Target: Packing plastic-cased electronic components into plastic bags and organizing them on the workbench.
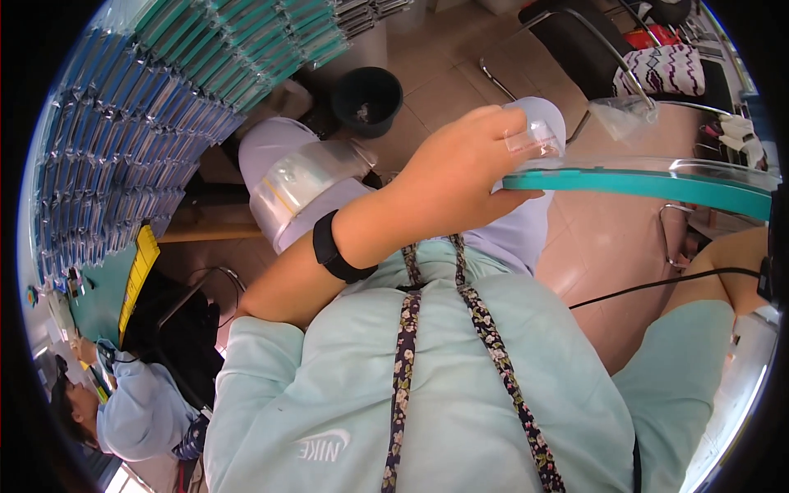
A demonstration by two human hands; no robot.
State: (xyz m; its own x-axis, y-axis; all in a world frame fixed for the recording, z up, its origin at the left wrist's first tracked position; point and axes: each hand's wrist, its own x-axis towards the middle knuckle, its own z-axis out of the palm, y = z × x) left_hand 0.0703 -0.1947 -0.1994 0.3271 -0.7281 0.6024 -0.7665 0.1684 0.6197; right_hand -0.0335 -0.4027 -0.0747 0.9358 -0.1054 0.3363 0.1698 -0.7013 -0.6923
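My left hand (pixel 464 164), wearing a black wristband, is closed around the near end of a long teal strip (pixel 641 182) in a clear plastic sleeve. A loose flap of clear plastic (pixel 534 141) with faint red print lies over its fingers. The strip stretches across to the right rim of the head view. My right forearm (pixel 715 267) reaches to that same rim, where the hand is out of sight. Over my left thigh lies a clear plastic bag (pixel 308 181) with a yellow line.
Tall rows of sleeved blue pieces (pixel 115 131) and teal pieces (pixel 222 49) rise at the left. A dark bin (pixel 367 100) stands ahead. Black chairs with metal frames (pixel 575 49) are at the far right. Another person (pixel 140 403) sits at a green table, lower left. A black cable (pixel 657 286) runs rightward.
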